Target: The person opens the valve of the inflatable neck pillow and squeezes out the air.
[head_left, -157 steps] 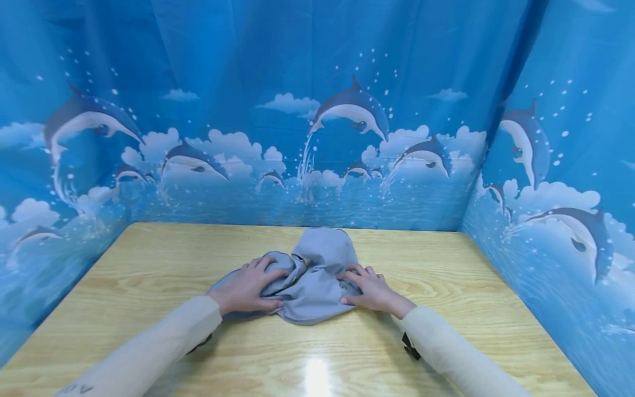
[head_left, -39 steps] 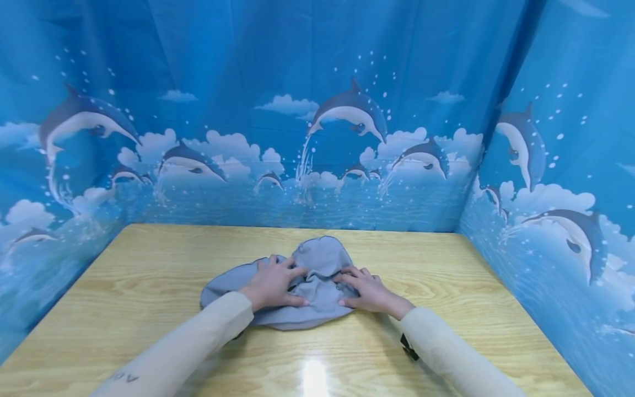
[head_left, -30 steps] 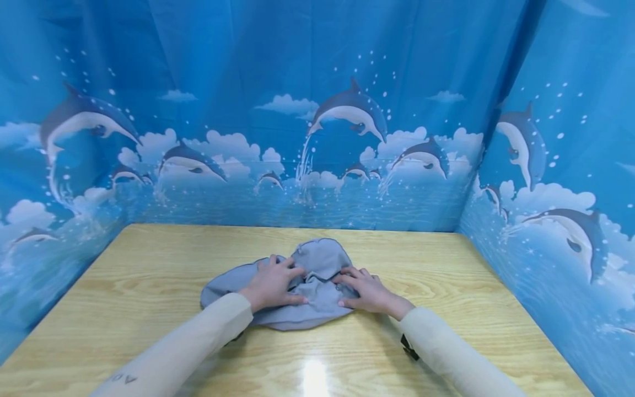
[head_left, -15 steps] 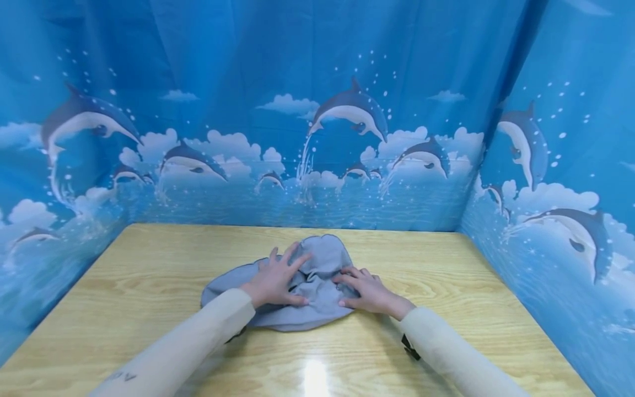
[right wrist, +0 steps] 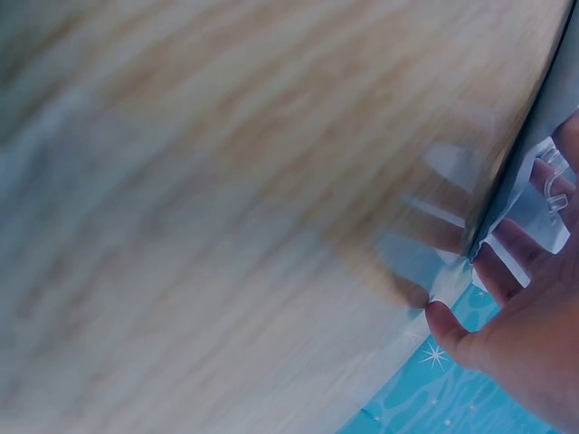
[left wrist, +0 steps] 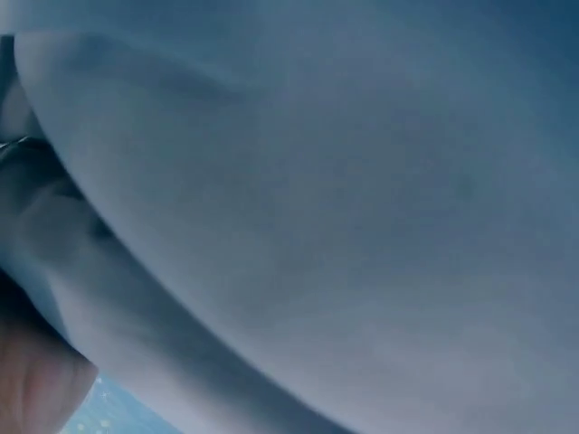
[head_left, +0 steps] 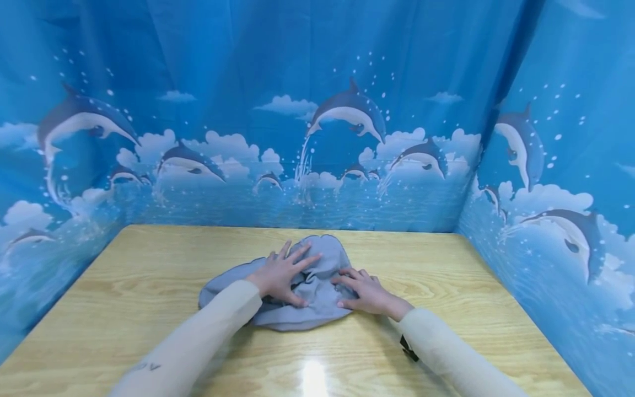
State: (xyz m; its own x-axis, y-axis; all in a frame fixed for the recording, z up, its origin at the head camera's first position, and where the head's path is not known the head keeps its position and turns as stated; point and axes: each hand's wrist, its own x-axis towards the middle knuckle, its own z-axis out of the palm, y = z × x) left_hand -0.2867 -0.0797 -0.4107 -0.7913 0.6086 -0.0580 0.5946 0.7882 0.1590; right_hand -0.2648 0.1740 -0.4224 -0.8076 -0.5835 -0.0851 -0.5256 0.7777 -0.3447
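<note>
A crumpled grey cloth item point(head_left: 322, 320) with rounded, dark-trimmed edges lies on the wooden table. My left hand point(head_left: 283, 274) rests over its middle, fingers spread and thumb apart. On its right side, my right hand point(head_left: 369, 292) touches the cloth with gently bent fingers, thumb apart from them. In the right wrist view, a small clear plastic piece point(right wrist: 555, 201) shows near the fingers, by the grey fabric's edge. The left wrist view is mostly filled with blurred grey cloth point(left wrist: 317, 226), with part of a finger at its lower left. The cloth under both palms is hidden.
The wooden table point(head_left: 446, 331) reaches back to a blue curtain point(head_left: 223, 66) printed with dolphins. More of this curtain hangs along the left and right sides.
My left hand has moved right and farther back over the cloth, its fingers spreading. The cloth's left part lies flatter and wider than several seconds ago. My right hand has stayed nearly in place.
</note>
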